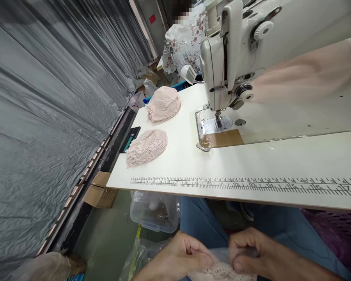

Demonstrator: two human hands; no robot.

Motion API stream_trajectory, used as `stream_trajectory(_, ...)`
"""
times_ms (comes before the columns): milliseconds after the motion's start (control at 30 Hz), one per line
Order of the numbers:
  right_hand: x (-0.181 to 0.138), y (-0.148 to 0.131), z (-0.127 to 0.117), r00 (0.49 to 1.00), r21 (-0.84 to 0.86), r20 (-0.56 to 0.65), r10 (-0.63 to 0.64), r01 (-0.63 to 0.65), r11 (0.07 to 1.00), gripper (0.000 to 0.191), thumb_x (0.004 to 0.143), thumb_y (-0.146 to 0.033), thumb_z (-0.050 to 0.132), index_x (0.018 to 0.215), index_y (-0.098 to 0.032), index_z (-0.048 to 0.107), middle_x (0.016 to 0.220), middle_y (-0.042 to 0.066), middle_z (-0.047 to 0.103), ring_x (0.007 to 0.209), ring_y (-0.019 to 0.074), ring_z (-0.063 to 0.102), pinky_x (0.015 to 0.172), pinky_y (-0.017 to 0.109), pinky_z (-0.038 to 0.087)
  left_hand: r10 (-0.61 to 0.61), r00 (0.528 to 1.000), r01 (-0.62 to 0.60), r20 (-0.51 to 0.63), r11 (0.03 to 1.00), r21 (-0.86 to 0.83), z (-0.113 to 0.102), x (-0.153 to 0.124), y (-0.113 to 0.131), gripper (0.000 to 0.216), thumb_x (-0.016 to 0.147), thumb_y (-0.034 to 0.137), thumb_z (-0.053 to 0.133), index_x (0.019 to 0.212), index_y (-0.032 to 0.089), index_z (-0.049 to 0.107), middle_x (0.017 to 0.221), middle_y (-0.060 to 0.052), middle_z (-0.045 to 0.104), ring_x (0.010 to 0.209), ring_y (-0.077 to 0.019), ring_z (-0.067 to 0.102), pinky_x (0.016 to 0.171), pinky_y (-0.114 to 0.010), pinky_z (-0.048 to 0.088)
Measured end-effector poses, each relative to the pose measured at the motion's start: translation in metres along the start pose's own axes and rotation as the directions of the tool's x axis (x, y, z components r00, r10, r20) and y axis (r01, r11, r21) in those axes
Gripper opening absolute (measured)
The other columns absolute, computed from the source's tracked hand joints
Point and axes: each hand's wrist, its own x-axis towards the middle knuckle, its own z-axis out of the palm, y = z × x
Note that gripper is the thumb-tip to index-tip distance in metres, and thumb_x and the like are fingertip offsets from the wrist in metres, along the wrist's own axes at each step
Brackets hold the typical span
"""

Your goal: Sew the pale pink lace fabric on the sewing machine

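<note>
Low in the view, over my lap, my left hand (190, 253) pinches a piece of pale pink lace fabric (220, 271). My right hand (250, 251) grips the same lace from the other side, its thumb on top. Sheer material shows between the two hands, and the lower part of the piece is cut off by the frame. On the white table (175, 168) above lie a lace cup piece (148, 147) and a rounded pink cup piece (163, 104). The sewing machine (219, 78) stands to the right, its presser foot (218, 119) over the metal plate.
A printed ruler (236, 185) runs along the table's front edge. Below are a clear plastic bin (155, 210) and a cardboard box (101, 189). A dark phone-like object (130, 139) lies at the left edge. Grey sheeting (46, 117) hangs left; another person (184, 47) is behind.
</note>
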Motion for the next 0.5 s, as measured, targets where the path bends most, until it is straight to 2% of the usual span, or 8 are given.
stream_trajectory(167,-0.0007,0.004,-0.0006,0.999,-0.004,0.008,-0.036,0.036,0.999,0.045,0.082,-0.061,0.055,0.064,-0.021,0.048,0.061,-0.005,0.036,0.059,0.0127,0.032,0.053,0.027,0.022,0.017,1.0,-0.017,0.012,0.999,0.04,-0.0027,0.0029,-0.0054,0.066,0.057,0.069,0.081,0.089,0.012,0.08,0.064,-0.004,0.061,0.057,-0.0057,0.042,0.056,-0.019,0.033)
stream_trajectory(333,0.0,0.0042,-0.0024,0.997,-0.015,0.01,-0.081,0.081,0.997,0.052,0.085,-0.067,0.053,0.062,-0.021,0.043,0.062,-0.005,0.033,0.059,0.0126,0.03,0.054,0.027,0.022,0.031,0.999,-0.033,0.033,0.996,0.077,-0.0044,0.0043,-0.0058,0.07,0.058,0.072,0.079,0.092,0.01,0.079,0.062,-0.003,0.058,0.057,-0.0063,0.039,0.055,-0.02,0.03)
stream_trajectory(400,-0.0016,0.0024,-0.0026,0.995,-0.026,-0.01,-0.096,0.095,0.995,0.051,0.087,-0.066,0.051,0.064,-0.02,0.048,0.064,-0.004,0.034,0.061,0.013,0.032,0.055,0.027,0.023,0.045,0.998,-0.049,0.043,0.994,0.096,-0.0046,0.0041,-0.0033,0.072,0.057,0.073,0.078,0.091,0.009,0.079,0.059,-0.001,0.054,0.054,-0.0053,0.036,0.053,-0.02,0.028)
stream_trajectory(500,-0.0054,-0.002,-0.0024,0.993,-0.079,-0.043,-0.107,0.103,0.992,0.051,0.093,-0.063,0.044,0.082,-0.019,0.066,0.069,-0.002,0.045,0.065,0.0149,0.039,0.058,0.026,0.028,0.078,0.996,-0.081,0.044,0.993,0.08,-0.0044,0.0037,-0.0001,0.071,0.058,0.073,0.077,0.088,0.009,0.079,0.054,0.003,0.046,0.05,-0.0033,0.028,0.051,-0.02,0.024)
